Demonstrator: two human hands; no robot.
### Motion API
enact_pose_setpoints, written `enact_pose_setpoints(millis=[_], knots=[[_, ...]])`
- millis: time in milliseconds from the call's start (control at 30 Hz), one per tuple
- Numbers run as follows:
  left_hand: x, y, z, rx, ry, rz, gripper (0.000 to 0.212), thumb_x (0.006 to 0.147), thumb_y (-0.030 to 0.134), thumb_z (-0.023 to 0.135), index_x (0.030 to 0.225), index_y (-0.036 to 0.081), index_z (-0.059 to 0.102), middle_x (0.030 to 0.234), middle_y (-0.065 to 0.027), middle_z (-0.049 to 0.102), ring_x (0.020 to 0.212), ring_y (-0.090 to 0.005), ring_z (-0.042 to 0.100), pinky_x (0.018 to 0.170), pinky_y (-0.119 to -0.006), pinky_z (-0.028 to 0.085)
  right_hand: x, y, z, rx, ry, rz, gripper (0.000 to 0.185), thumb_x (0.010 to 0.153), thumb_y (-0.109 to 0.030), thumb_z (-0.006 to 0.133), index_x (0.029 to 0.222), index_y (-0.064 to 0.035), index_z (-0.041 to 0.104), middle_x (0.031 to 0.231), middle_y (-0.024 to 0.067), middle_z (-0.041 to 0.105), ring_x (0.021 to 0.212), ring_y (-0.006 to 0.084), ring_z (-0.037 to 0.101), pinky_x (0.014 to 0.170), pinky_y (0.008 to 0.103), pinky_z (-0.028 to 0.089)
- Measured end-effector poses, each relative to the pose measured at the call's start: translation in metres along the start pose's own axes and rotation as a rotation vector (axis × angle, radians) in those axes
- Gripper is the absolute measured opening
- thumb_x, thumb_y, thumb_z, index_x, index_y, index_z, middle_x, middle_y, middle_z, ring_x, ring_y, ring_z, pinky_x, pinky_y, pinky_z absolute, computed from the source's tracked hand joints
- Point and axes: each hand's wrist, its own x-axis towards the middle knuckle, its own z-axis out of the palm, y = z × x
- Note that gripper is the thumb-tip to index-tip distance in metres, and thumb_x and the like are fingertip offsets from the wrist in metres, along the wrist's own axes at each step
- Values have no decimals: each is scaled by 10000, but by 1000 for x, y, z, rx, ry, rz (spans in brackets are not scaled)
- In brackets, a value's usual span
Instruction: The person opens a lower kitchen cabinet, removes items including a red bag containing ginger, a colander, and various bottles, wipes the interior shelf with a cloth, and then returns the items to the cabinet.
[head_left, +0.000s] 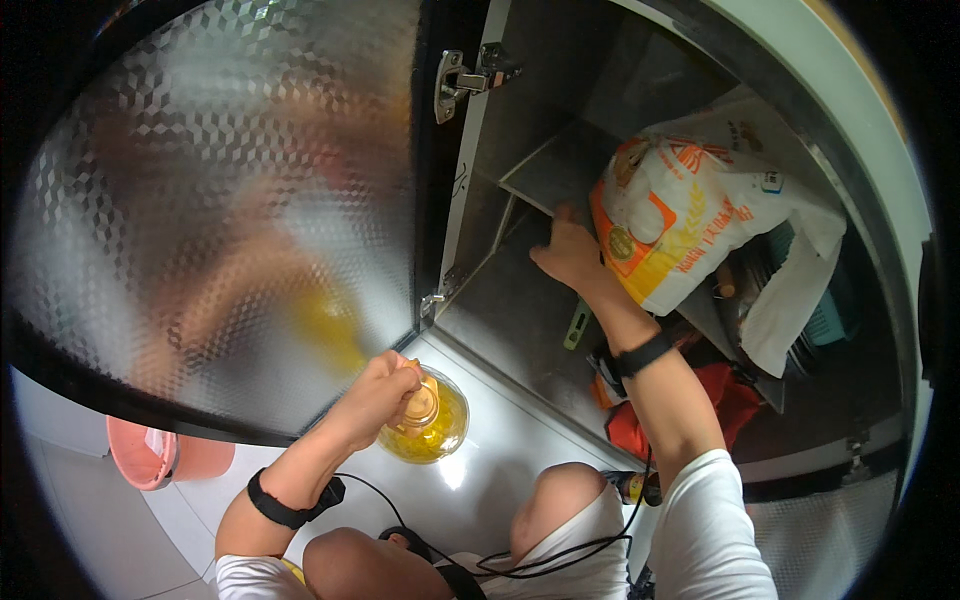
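My left hand (386, 397) grips the gold-coloured top of a clear glass jar (435, 427) holding yellow liquid. The jar rests on the white floor beside the cabinet's sill. Inside the floor-level cabinet, my right hand (570, 247) reaches over the dark bottom, thumb apart from its other fingers. Its fingertips are partly hidden and I see nothing held in it. Close against this hand and wrist leans a white and orange printed flour bag (675, 217), its loose top spread to the right. A green-handled tool (577, 325) lies below the wrist.
An open cabinet door (225, 210) of patterned glass stands on the left, on metal hinges (452, 86). Red material (731, 397), a flat metal blade (720, 334) and a teal basket (829, 319) lie at the right. A pink bucket (202, 456) and a black cable (555, 566) are nearby.
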Motion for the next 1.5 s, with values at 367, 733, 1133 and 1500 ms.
enact_pose_setpoints(millis=[367,733,1133,1500], knots=[[-1,-1,-26,368,57,25,223,871,205,552,908,5,460,748,-76,530,641,-141,517,552,-267,420,-119,-17,-74,1785,-357,-72,536,819,-4,583,1309,-3,365,1084,149,593,704,150,544,560,264,485],[-17,113,118,1104,235,1202,779,772,351,696,1278,-115,329,1289,-307,393,1228,-407,397,1033,-411,329,-118,67,-119,764,961,-16,822,748,-222,770,1353,28,273,1301,173,368,1199,248,369,1015,354,294],[116,187,269,1050,226,1330,716,615,475,738,1187,87,547,1203,-188,513,1143,-371,471,947,-458,392,-56,88,-161,645,807,9,753,724,-179,735,1338,28,351,1313,213,395,1236,315,369,1047,382,280],[113,179,273,640,215,1331,476,808,323,656,1133,-14,572,1022,-246,623,965,-386,598,849,-423,462,-54,74,-162,1025,868,-310,613,807,-148,688,1297,39,370,1197,157,500,1038,240,502,905,331,416]])
